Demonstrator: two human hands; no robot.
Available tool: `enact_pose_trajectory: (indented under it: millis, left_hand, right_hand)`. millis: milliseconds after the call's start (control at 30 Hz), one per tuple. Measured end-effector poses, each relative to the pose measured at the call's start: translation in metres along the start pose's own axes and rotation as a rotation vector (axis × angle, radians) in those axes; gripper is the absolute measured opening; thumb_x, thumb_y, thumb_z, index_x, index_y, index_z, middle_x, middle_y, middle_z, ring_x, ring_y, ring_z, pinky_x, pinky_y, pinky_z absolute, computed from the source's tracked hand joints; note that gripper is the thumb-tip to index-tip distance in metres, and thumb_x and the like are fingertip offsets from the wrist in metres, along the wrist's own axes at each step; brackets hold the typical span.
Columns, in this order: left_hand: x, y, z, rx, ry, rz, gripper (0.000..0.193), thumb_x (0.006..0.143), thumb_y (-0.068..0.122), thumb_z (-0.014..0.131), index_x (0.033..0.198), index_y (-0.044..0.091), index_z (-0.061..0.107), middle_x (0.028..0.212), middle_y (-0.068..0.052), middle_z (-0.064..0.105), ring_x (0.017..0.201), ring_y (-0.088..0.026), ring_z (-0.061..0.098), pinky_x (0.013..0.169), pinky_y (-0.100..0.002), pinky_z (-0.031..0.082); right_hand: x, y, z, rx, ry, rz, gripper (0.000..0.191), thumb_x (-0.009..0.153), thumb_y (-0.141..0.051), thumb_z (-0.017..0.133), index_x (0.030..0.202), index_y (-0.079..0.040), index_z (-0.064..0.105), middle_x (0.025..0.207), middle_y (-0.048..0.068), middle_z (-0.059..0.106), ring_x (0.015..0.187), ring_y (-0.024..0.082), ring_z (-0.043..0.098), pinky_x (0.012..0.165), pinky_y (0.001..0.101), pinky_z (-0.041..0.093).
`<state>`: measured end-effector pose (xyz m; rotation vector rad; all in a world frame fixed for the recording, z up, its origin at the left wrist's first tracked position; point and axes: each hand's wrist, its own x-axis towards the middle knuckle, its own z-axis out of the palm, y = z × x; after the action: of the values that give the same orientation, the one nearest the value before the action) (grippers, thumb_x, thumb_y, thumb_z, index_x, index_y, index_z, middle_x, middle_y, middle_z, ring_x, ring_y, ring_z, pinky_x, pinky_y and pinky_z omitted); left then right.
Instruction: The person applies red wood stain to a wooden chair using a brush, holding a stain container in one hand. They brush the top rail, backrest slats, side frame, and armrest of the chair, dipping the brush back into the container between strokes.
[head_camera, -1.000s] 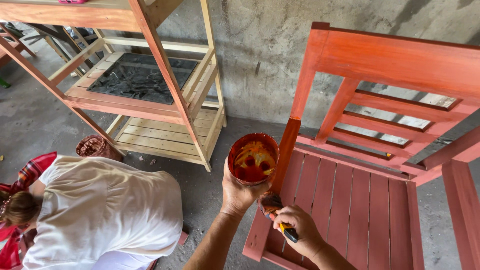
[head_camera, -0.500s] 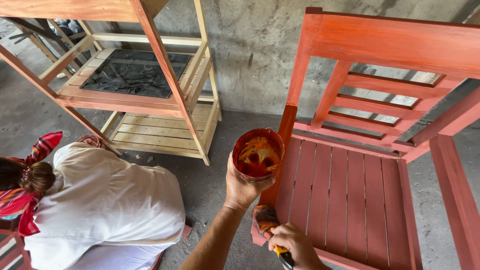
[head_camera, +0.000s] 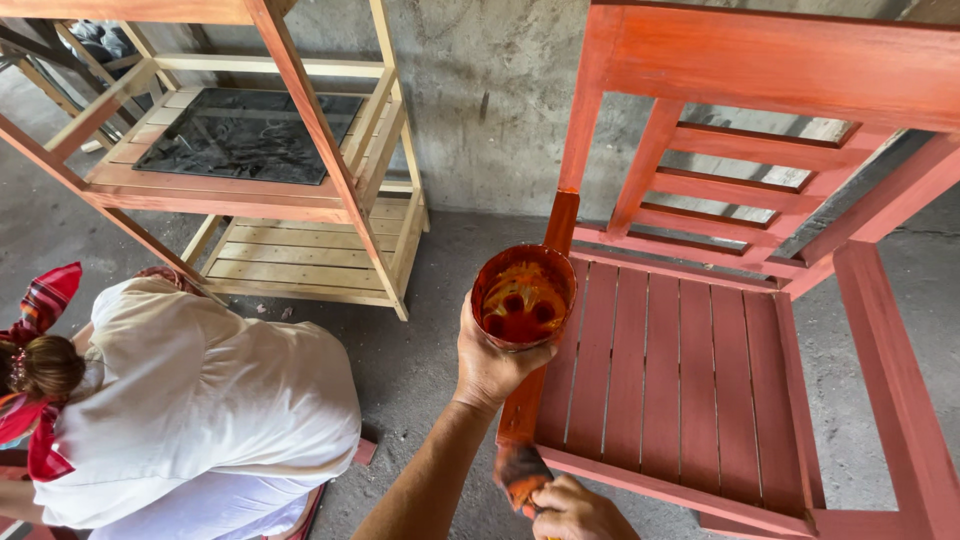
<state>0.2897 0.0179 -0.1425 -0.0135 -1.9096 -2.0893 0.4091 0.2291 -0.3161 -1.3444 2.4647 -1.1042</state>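
My left hand (head_camera: 490, 365) holds up a small round cup (head_camera: 523, 297) with orange-red paint inside, just left of the red slatted wooden chair (head_camera: 700, 370). My right hand (head_camera: 578, 512) is at the bottom edge of the view, gripping a paint brush (head_camera: 520, 472) whose wet bristles touch the chair's front left corner. The leg there looks darker and freshly coated (head_camera: 560, 222). Only part of my right hand shows.
Another person in a white shirt (head_camera: 190, 400) crouches on the concrete floor at lower left. An unpainted wooden shelf unit (head_camera: 270, 190) with a dark panel stands against the grey wall behind them. Bare floor lies between shelf and chair.
My view has tipped down and closer to the chair. My right hand with the brush has slid lower along the chair's front left leg, and the cup sits lower in view.
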Motion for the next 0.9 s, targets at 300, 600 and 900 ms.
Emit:
enact_pose_trajectory:
  millis: [300, 600, 900]
  left_hand:
    - [-0.008, -0.002, -0.018, 0.024, 0.005, 0.076, 0.094, 0.058, 0.014, 0.092, 0.137, 0.009, 0.042, 0.132, -0.009, 0.06, 0.123, -0.024, 0.063, 0.108, -0.038, 0.057]
    - [-0.008, -0.001, -0.023, -0.007, 0.001, 0.032, 0.094, 0.058, 0.015, 0.092, 0.137, 0.012, 0.04, 0.133, -0.007, 0.057, 0.124, -0.023, 0.062, 0.104, -0.039, 0.061]
    - [-0.007, -0.005, -0.02, 0.028, 0.0, 0.037, 0.097, 0.056, 0.013, 0.093, 0.137, 0.011, 0.042, 0.133, -0.008, 0.059, 0.125, -0.023, 0.062, 0.109, -0.039, 0.057]
  right_hand:
    - [0.01, -0.003, 0.037, -0.142, 0.047, -0.04, 0.015, 0.09, -0.02, 0.077, 0.091, -0.011, 0.066, 0.111, 0.013, 0.068, 0.107, 0.026, 0.07, 0.08, 0.0387, 0.063]
    - [-0.015, 0.008, 0.018, -0.094, 0.206, 0.141, 0.01, 0.087, -0.017, 0.073, 0.091, -0.011, 0.066, 0.113, 0.012, 0.068, 0.102, 0.023, 0.071, 0.074, 0.0325, 0.067]
    - [0.018, 0.012, 0.029, 0.078, 0.164, 0.08, 0.009, 0.09, -0.014, 0.07, 0.095, -0.006, 0.069, 0.087, 0.009, 0.07, 0.067, 0.012, 0.069, 0.059, 0.0284, 0.059]
